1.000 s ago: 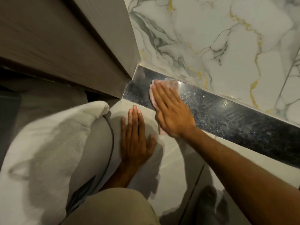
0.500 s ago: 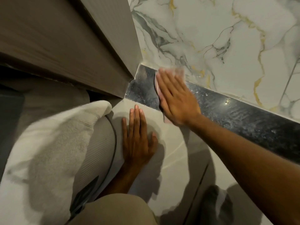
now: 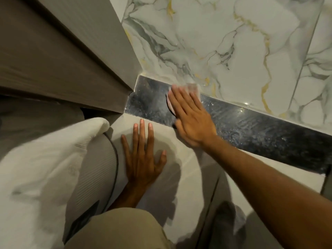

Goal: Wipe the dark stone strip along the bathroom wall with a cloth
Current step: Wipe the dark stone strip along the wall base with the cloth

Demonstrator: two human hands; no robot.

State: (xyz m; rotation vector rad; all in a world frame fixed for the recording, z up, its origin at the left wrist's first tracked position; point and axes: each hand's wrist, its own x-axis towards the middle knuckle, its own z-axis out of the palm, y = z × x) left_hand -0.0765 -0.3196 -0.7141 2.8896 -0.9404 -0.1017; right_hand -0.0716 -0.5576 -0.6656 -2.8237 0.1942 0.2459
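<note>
Nearest, at 6 o'clock, the person's bent knee (image 3: 115,229) fills the lower edge, with a white towel (image 3: 43,159) draped at 8 o'clock. Just beyond, the left hand (image 3: 143,159) lies flat and released on the pale floor tile (image 3: 194,186), fingers spread, grasping nothing; it appears to serve as a brace. Farther on, toward 12 o'clock of that hand, the right hand (image 3: 190,115) presses palm-down on the dark stone strip (image 3: 260,130), fingers extended, pinning the pink cloth (image 3: 192,88) against the stone; only the cloth's edges show past the fingertips and below the index finger. The strip runs from the corner beside the brown door frame (image 3: 71,65) at 10 o'clock out toward 3 o'clock, beneath the veined marble wall (image 3: 233,42). Step in hand, by judgement: wiping near the strip's corner end. Smeared streaks show on the stone at 3 o'clock of the hand, so the next move likely calls for sliding the cloth along that length with even pressure, keeping it flat under the palm.
</note>
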